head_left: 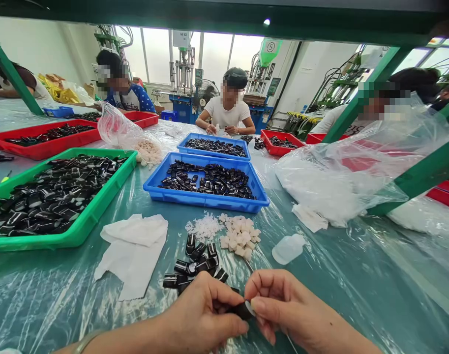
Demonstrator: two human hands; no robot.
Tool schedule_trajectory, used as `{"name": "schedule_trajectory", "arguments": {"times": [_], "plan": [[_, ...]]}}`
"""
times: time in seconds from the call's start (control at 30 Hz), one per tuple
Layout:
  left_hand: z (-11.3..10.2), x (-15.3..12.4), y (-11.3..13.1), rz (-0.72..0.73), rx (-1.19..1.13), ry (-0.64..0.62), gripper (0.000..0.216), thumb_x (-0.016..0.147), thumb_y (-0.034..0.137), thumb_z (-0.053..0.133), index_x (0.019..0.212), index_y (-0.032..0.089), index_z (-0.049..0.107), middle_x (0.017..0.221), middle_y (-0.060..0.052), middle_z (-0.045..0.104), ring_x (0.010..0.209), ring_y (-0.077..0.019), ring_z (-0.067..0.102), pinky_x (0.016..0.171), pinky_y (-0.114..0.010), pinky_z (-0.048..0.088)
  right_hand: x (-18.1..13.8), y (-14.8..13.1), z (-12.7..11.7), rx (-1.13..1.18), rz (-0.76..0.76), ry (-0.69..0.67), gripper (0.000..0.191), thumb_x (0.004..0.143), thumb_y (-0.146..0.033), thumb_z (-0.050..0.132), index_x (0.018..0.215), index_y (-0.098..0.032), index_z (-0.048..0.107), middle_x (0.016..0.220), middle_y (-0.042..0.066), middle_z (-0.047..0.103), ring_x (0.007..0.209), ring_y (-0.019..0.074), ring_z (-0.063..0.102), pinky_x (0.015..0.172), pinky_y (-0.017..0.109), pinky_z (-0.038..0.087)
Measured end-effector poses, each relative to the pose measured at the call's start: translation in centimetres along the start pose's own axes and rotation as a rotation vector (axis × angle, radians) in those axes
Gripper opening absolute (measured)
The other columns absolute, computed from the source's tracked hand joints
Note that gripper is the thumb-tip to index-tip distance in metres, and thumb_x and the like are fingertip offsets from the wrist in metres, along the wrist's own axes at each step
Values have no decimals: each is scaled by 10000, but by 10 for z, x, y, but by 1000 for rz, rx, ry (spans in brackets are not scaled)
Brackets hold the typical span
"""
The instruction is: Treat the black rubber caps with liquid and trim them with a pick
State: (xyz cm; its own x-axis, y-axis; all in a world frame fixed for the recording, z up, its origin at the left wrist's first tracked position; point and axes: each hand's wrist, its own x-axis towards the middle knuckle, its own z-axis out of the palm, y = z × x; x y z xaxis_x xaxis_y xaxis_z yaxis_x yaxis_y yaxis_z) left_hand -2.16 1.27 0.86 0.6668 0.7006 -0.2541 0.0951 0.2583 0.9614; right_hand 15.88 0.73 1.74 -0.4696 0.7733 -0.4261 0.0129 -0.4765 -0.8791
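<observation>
My left hand (205, 314) grips a small black plastic part (241, 310) between thumb and fingers. My right hand (286, 305) is closed too, its thumb and forefinger pinching the pale end of the same part. A thin metal tool (248, 265) shows above and below my right hand; whether the fingers hold it or it lies beneath them, I cannot tell. Just beyond my hands lies a loose pile of glossy black parts (198, 260). Behind it are a heap of small white pieces (204, 226) and a heap of cream-coloured pieces (241, 236).
A crumpled white cloth (132, 255) lies left, a small translucent bottle (288, 248) right. Farther back stand blue trays (205, 200) and a green tray (80, 233) of black parts. Plastic bags (338, 182) and a green post (423, 172) flank the right. Several people sit around the table.
</observation>
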Motion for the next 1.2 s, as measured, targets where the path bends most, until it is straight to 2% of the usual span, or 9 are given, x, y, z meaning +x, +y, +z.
{"name": "schedule_trajectory", "arguments": {"times": [0.17,0.37,0.57,0.7,0.8,0.9,1.0,1.1,1.2], "plan": [[-1,2,-3,-8,14,6,235,698,217,570,845,133,733,489,26,460,383,-54,375,385,-159,318,3,6,-1,87,44,45,303,612,-353,761,718,-106,621,516,-20,550,436,44,480,458,177,387],[-1,0,-4,3,8,-8,225,694,194,574,839,139,736,463,40,431,369,-38,322,370,-150,266,6,8,0,138,60,46,284,590,-329,781,692,-108,635,491,-16,565,408,39,490,438,163,378],[-1,0,-2,7,1,-12,212,682,163,574,812,143,740,477,41,458,393,-31,341,381,-132,270,7,12,0,177,73,54,288,561,-311,799,666,-108,624,470,-30,549,396,38,484,429,163,381],[-2,1,-5,-47,-9,8,210,674,191,588,810,132,737,415,50,422,344,-35,346,352,-132,286,10,12,2,207,66,45,299,536,-312,810,641,-110,616,445,-31,536,381,40,469,413,163,354],[-1,3,-6,-96,-88,19,228,674,235,598,815,109,727,400,36,455,331,-54,404,356,-144,346,12,12,5,244,12,70,281,563,-319,795,630,-112,617,431,-33,520,378,32,445,406,156,307],[-1,4,-3,-82,-195,20,230,663,242,616,805,90,715,476,-4,541,386,-72,498,401,-152,409,13,13,8,313,-74,127,265,629,-352,753,679,-120,636,431,-35,511,376,25,419,411,157,274],[-2,4,2,-37,-298,4,235,643,192,622,842,96,702,682,-51,623,512,-87,587,483,-152,458,13,14,9,390,-149,143,272,680,-384,709,769,-130,665,451,-35,511,398,47,452,438,179,298],[-3,3,5,-16,-390,-24,269,632,147,591,875,97,694,840,-87,639,603,-98,621,537,-149,475,14,13,8,424,-189,147,257,710,-377,683,809,-140,678,476,-31,520,433,76,497,467,206,336],[-4,3,4,-14,-457,-33,313,601,129,570,886,82,690,868,-109,637,615,-112,632,532,-148,476,15,12,7,449,-204,147,240,701,-360,694,797,-140,685,498,-30,528,447,75,505,489,212,359]]}}
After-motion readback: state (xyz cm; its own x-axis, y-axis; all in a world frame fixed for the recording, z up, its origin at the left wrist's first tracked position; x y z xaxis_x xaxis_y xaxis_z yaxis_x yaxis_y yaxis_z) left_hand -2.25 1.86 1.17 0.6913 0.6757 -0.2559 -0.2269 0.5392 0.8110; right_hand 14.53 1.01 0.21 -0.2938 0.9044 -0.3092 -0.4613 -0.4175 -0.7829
